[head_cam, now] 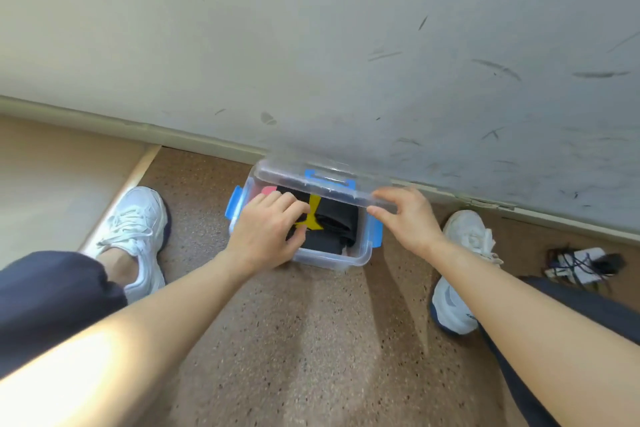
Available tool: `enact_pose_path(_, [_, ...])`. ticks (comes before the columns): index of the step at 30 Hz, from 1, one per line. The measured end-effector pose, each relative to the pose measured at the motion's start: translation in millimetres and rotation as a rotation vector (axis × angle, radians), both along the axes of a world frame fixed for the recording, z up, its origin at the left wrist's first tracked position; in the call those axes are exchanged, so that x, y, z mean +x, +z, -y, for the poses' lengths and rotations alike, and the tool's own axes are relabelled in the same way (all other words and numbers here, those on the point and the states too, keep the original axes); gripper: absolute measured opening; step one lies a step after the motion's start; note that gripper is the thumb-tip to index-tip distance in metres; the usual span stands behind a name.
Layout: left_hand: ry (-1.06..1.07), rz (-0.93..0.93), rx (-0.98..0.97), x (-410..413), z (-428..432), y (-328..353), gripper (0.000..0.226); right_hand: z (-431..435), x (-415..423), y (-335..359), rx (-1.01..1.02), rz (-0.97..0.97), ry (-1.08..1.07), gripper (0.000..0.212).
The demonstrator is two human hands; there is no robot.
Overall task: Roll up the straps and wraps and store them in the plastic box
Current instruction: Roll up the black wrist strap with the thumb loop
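A clear plastic box [349, 262] with blue latches stands on the speckled floor by the wall, between my feet. Inside lie black rolled wraps [337, 220] with a yellow patch [313, 218] and a pink piece [268, 190] at the far left corner. My left hand [268, 230] reaches into the box and presses on the black wraps with curled fingers. My right hand [403, 215] pinches the edge of the clear lid [311, 180], which is tilted up over the back half of the box.
My white shoes sit either side of the box, the left shoe [136, 236] and the right shoe [460, 274]. A tangle of dark cords on a white object [581, 265] lies at the right. A scuffed wall [311, 62] rises just behind the box. A pale board [52, 184] lies left.
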State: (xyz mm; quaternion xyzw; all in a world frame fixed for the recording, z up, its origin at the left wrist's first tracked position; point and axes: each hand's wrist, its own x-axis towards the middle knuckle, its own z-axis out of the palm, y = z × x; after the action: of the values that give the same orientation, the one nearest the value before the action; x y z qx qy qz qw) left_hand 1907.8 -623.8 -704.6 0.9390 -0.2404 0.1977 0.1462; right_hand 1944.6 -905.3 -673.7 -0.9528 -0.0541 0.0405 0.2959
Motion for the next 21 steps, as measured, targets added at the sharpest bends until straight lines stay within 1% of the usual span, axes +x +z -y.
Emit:
enact_pose_path(2, [0.050,0.042,0.058,-3.7,-16.2,8.9,0.027,-4.9,-12.9,-4.1,-0.062,0.011,0.035,0.038])
enact_pose_path(3, [0.074,0.019,0.092,-4.8,-22.6,11.2,0.032,-7.8,-19.2,-5.6,-0.074,0.014,0.046,0.038])
enact_pose_path(6, [0.150,-0.169,0.198,-6.8,-35.3,9.7,0.051,-18.6,-35.6,-9.9,-0.071,0.029,0.058,0.036])
enact_pose_path(9, [0.155,-0.355,0.241,-9.8,-43.7,-3.8,0.052,-26.6,-45.9,-15.1,-0.080,0.002,0.062,0.030])
enact_pose_path(12, [0.142,-0.491,0.203,-12.1,-49.4,-16.9,0.052,-32.6,-49.0,-23.0,-0.125,-0.043,0.128,0.023])
enact_pose_path(14, [0.129,-0.539,0.186,-10.5,-51.7,-23.9,0.053,-36.7,-49.5,-28.7,-0.173,-0.092,0.184,0.028])
enact_pose_path(17, [0.114,-0.562,0.173,-5.9,-53.3,-28.8,0.053,-33.7,-51.3,-37.9,-0.230,-0.157,0.239,0.063])
enact_pose_path(18, [0.117,-0.573,0.169,-4.4,-53.5,-29.3,0.053,-31.2,-51.3,-39.9,-0.258,-0.159,0.251,0.067])
enact_pose_path(20, [0.123,-0.596,0.180,-2.5,-53.1,-30.0,0.054,-26.5,-48.5,-41.2,-0.286,-0.170,0.263,0.063])
enact_pose_path(21, [0.125,-0.602,0.201,-1.6,-52.6,-30.4,0.055,-25.5,-44.5,-39.6,-0.258,-0.193,0.247,0.058])
